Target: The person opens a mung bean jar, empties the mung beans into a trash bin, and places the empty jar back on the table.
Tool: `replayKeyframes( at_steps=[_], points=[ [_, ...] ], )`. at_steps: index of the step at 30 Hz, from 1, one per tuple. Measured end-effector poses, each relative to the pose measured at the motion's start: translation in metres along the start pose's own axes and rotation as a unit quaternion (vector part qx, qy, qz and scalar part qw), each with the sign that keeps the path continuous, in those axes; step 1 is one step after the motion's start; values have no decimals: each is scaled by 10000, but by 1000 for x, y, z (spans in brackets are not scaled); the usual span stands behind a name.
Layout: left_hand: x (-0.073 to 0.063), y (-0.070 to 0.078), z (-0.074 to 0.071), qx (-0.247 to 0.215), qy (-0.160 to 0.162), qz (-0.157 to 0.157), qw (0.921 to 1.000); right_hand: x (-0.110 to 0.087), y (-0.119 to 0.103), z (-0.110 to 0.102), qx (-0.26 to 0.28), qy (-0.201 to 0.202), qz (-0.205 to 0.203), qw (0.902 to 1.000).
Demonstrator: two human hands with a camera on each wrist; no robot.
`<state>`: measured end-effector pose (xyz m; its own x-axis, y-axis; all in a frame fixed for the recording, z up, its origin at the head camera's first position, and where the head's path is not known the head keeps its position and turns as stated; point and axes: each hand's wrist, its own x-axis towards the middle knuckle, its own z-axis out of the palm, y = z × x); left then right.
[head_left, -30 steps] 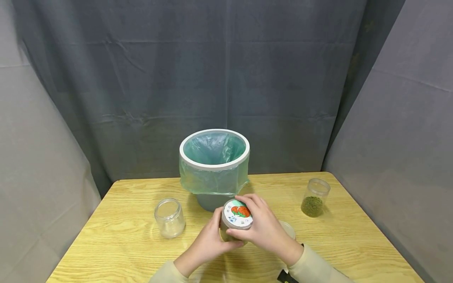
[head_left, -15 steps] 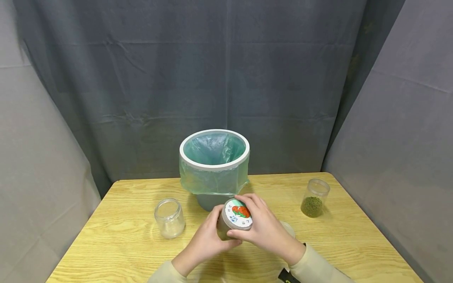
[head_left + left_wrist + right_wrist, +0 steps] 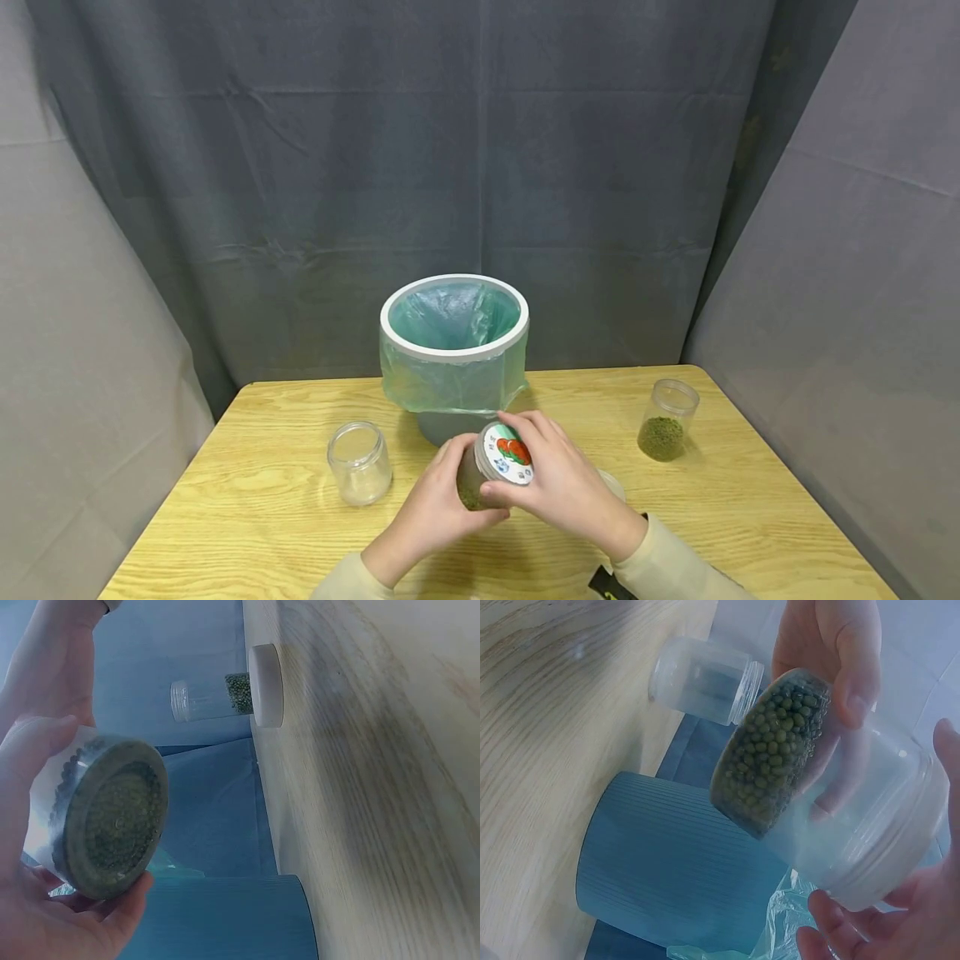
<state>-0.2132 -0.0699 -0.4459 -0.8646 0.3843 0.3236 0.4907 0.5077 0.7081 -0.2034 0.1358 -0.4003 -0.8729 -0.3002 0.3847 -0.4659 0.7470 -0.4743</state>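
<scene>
Jar (image 3: 469, 483), one: see-through, part filled with green beans (image 3: 772, 754), held in the air above the table (image 3: 255, 508) at the near middle, in front of the bin (image 3: 448, 427); tilted, its top leaning toward the person's right, the beans lying at the base end. Lid (image 3: 507, 457), on the jar, bearing a round label with red fruit and green leaves. Left hand (image 3: 441, 504): thumb and fingers curled round the jar's body, spread only to its width. Right hand (image 3: 553, 479): thumb and fingers bent about the rim of the lid, gripping it from the right. Sleeves (image 3: 678, 567), pale, on both arms; a black strap (image 3: 611, 583) beside the right one. Bin, one: grey-blue, ribbed, upright, with white rim (image 3: 454, 356) and a green liner (image 3: 450, 385) folded over the outside. Clear jar (image 3: 360, 467), one: upright on the table, left of the bin. Far jar (image 3: 667, 422), one: upright near the table's right edge, green beans in its lower part. White disc (image 3: 613, 483), one: flat on the table, partly hidden behind the right hand. Table: pale wood grain. Curtain (image 3: 480, 167), dark grey, at the back; lighter cloths (image 3: 832, 292) to both sides.
</scene>
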Motion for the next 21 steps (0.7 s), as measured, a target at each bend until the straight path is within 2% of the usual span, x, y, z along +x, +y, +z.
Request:
replayKeyframes(
  at_steps=[8, 15, 21],
  points=[
    [0, -2, 1, 45, -12, 72, 10000, 1, 0, 0, -56, -31, 80, 9999],
    [0, -5, 0, -12, -70, -31, 10000, 1, 1, 1, -85, -6, 25, 10000],
    [0, -8, -2, -85, -92, -4, 9999, 1, 2, 0, -18, -141, 64, 9999]
  ],
)
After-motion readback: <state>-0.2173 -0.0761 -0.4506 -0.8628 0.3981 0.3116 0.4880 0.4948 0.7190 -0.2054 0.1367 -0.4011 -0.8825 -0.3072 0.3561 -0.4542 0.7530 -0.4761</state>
